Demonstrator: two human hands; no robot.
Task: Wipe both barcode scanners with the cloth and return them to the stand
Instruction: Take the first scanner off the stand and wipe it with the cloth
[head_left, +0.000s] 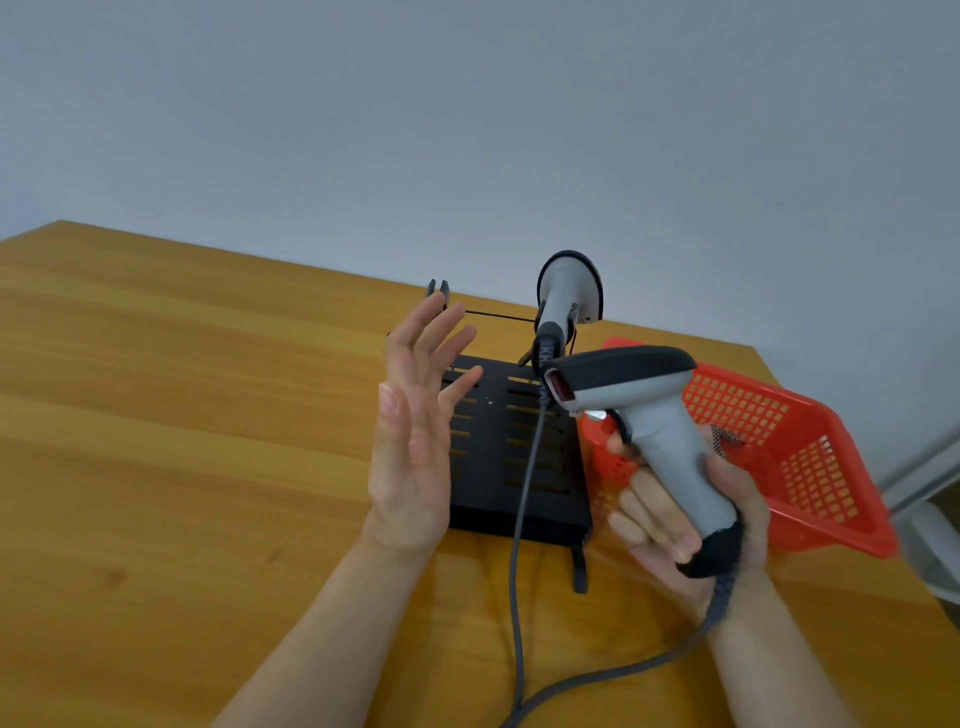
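My right hand (675, 514) grips the handle of a grey and black barcode scanner (639, 395), held above the table with its red window facing left. Its dark cable (597, 680) trails down to the bottom edge. My left hand (415, 415) is raised, palm towards the scanner and fingers spread, holding nothing. A second grey scanner (563, 291) hangs in the right cradle of the black stand (498, 467), its cable (527, 493) running down across the base. The stand's left cradle (438, 291) holds nothing. A bit of patterned fabric (719, 436), perhaps the cloth, shows in the basket behind the scanner.
A red plastic basket (810, 457) sits on the wooden table (182, 441) just right of the stand, near the table's right edge. A grey wall rises behind. Pale furniture (930, 535) stands beyond the right edge.
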